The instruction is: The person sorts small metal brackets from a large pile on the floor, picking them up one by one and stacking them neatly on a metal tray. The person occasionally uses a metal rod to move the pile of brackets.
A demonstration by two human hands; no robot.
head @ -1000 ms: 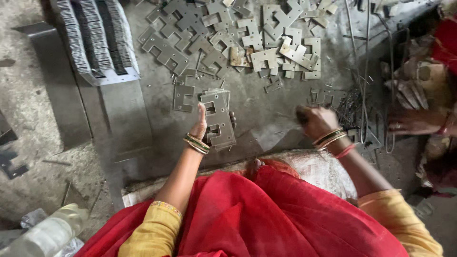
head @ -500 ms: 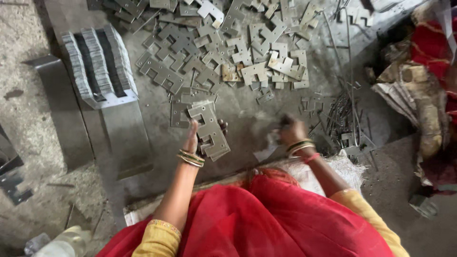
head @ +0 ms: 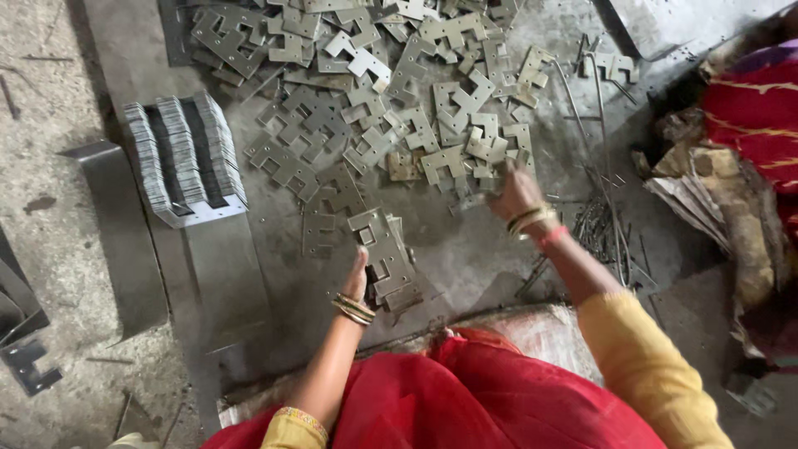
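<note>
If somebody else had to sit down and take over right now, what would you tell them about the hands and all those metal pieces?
Left hand: rests against a small stack of flat notched metal plates on the grey floor, steadying it.
Right hand: stretched out to the near edge of the loose pile of plates, fingers on a piece there; whether it grips one is unclear.
Done: one hand-held stack begun; neat upright rows of plates stand to the left.
Left: most plates lie scattered and unsorted ahead. Thin metal rods lie to the right.
</note>
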